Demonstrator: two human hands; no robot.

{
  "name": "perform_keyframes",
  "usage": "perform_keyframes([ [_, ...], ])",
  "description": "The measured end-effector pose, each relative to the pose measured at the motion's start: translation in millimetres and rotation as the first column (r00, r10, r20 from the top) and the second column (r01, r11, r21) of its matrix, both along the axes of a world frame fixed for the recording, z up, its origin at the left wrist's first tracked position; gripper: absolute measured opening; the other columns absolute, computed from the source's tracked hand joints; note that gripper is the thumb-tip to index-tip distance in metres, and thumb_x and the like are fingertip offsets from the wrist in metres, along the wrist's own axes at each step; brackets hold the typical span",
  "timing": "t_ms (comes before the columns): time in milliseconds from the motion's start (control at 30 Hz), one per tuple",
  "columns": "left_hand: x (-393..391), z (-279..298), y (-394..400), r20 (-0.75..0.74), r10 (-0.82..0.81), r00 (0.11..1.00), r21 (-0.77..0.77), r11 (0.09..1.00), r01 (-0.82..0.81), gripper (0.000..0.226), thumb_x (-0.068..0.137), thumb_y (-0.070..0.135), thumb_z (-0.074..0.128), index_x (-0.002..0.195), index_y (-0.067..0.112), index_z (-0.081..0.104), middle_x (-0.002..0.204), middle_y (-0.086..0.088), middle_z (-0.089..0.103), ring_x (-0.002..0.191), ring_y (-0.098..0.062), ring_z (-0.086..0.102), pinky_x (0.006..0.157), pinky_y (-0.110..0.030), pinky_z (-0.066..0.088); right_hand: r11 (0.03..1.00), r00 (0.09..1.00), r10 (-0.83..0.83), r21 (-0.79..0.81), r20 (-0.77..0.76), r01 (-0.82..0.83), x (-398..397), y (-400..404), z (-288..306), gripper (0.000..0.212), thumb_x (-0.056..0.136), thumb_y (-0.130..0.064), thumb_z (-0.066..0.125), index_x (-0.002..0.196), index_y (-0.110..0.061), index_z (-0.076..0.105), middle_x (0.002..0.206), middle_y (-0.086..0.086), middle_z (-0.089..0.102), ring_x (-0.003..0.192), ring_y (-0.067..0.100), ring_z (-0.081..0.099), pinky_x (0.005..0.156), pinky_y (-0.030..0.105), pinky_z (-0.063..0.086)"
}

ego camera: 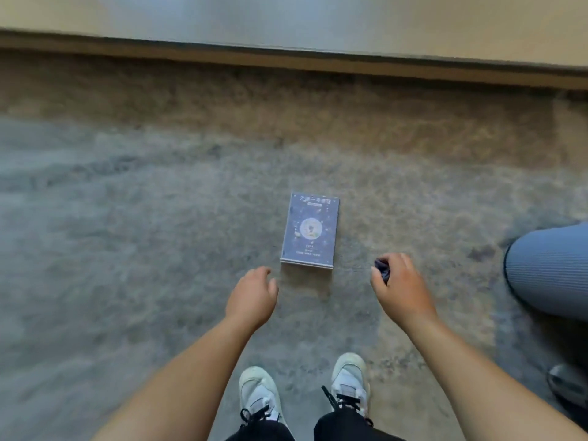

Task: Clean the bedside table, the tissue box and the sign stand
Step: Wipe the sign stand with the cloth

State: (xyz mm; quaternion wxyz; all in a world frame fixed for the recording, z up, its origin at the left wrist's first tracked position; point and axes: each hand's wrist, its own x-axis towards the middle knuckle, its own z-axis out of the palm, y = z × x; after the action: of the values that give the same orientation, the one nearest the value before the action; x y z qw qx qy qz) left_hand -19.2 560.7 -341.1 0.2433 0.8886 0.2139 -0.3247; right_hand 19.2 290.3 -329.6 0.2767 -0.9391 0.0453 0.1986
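The sign stand (310, 230), a clear holder with a blue starry card in it, lies flat on the carpet in the middle of the head view. My left hand (251, 297) hovers just below and left of its near edge, fingers loosely curled and holding nothing. To the right of the stand, my right hand (399, 286) is closed around a small dark blue cloth (381, 268) that peeks out between the fingers. Neither hand touches the stand. The bedside table and the tissue box are out of sight.
Mottled grey-brown carpet (143, 233) covers the floor. A wooden skirting board (286, 60) and a pale wall run along the top. My two white shoes (305, 393) stand below the hands. Another person's blue trouser leg (550, 268) and shoe (569, 383) are at the right edge.
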Motion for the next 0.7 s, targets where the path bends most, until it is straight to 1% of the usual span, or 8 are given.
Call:
perform_keyframes([
  [100,12.8,-61.8,9.8,-0.029,0.09,0.996,-0.027,0.995,-0.091,0.044,0.1,0.028,0.041,0.139,0.01,0.048,0.141,-0.013,0.053,0.127,-0.028,0.051,0.101,-0.036,0.04,0.999,0.998,0.053,0.003,-0.046,-0.052,19.1,10.9,-57.7,0.01,0.091,-0.021,0.059,0.095,-0.015,0.053,0.097,0.002,0.051,0.092,0.022,0.053,0.071,0.03,0.035],
  [233,44.7,-125.9,14.5,-0.014,0.2,0.98,-0.091,0.975,-0.2,0.045,0.099,0.029,0.041,0.139,0.009,0.048,0.14,-0.012,0.055,0.127,-0.028,0.052,0.1,-0.034,0.04,0.994,0.99,0.109,0.007,-0.085,-0.109,47.4,11.2,-116.0,0.008,0.092,-0.024,0.055,0.092,-0.018,0.049,0.094,-0.001,0.049,0.082,0.018,0.051,0.063,0.033,0.039],
  [300,59.1,-150.5,14.2,-0.009,0.241,0.97,-0.111,0.964,-0.241,0.043,0.099,0.028,0.042,0.137,0.009,0.05,0.137,-0.012,0.057,0.124,-0.029,0.053,0.098,-0.034,0.041,0.998,0.994,0.062,0.031,-0.093,-0.059,57.4,9.8,-139.2,0.007,0.092,-0.026,0.054,0.091,-0.02,0.05,0.095,-0.001,0.05,0.078,0.018,0.054,0.063,0.032,0.04],
  [367,69.3,-171.6,10.9,-0.009,0.294,0.956,-0.153,0.944,-0.292,0.039,0.099,0.027,0.044,0.131,0.007,0.055,0.13,-0.013,0.061,0.118,-0.03,0.056,0.094,-0.033,0.042,0.997,0.994,-0.01,0.079,-0.105,0.018,63.9,9.3,-159.0,0.005,0.091,-0.03,0.054,0.087,-0.027,0.052,0.097,-0.003,0.05,0.075,0.022,0.061,0.064,0.033,0.046],
  [433,77.8,-189.0,6.5,-0.006,0.346,0.938,-0.217,0.915,-0.339,0.038,0.098,0.028,0.047,0.129,0.006,0.057,0.128,-0.013,0.063,0.116,-0.029,0.058,0.096,-0.035,0.043,0.988,0.991,-0.079,0.124,-0.104,0.092,70.0,9.4,-174.2,0.005,0.089,-0.033,0.055,0.084,-0.032,0.055,0.098,-0.002,0.053,0.075,0.024,0.066,0.065,0.035,0.053],
  [567,83.9,-211.7,4.9,-0.038,0.412,0.91,-0.294,0.866,-0.405,0.04,0.097,0.03,0.053,0.129,0.008,0.057,0.126,-0.01,0.063,0.114,-0.029,0.06,0.099,-0.038,0.047,0.969,0.982,-0.163,0.17,-0.097,0.177,85.4,15.0,-193.1,0.008,0.089,-0.039,0.055,0.089,-0.031,0.055,0.098,0.006,0.062,0.071,0.019,0.067,0.056,0.026,0.051],
  [667,76.1,-220.6,2.2,-0.105,0.442,0.891,-0.373,0.813,-0.448,0.036,0.094,0.03,0.059,0.124,0.011,0.057,0.122,-0.011,0.065,0.107,-0.03,0.064,0.096,-0.048,0.052,0.955,0.977,-0.185,0.214,-0.104,0.204,94.9,18.7,-190.9,0.013,0.096,-0.027,0.053,0.101,-0.015,0.053,0.092,0.004,0.057,0.053,0.002,0.058,0.04,0.011,0.04],
  [700,72.8,-220.5,-0.8,-0.131,0.446,0.886,-0.394,0.796,-0.459,0.033,0.094,0.028,0.059,0.122,0.011,0.058,0.12,-0.012,0.066,0.105,-0.03,0.065,0.094,-0.048,0.054,0.951,0.976,-0.189,0.229,-0.108,0.209,98.5,19.4,-189.6,0.014,0.097,-0.024,0.052,0.104,-0.012,0.052,0.087,0.003,0.056,0.048,0.001,0.055,0.037,0.01,0.037],
])
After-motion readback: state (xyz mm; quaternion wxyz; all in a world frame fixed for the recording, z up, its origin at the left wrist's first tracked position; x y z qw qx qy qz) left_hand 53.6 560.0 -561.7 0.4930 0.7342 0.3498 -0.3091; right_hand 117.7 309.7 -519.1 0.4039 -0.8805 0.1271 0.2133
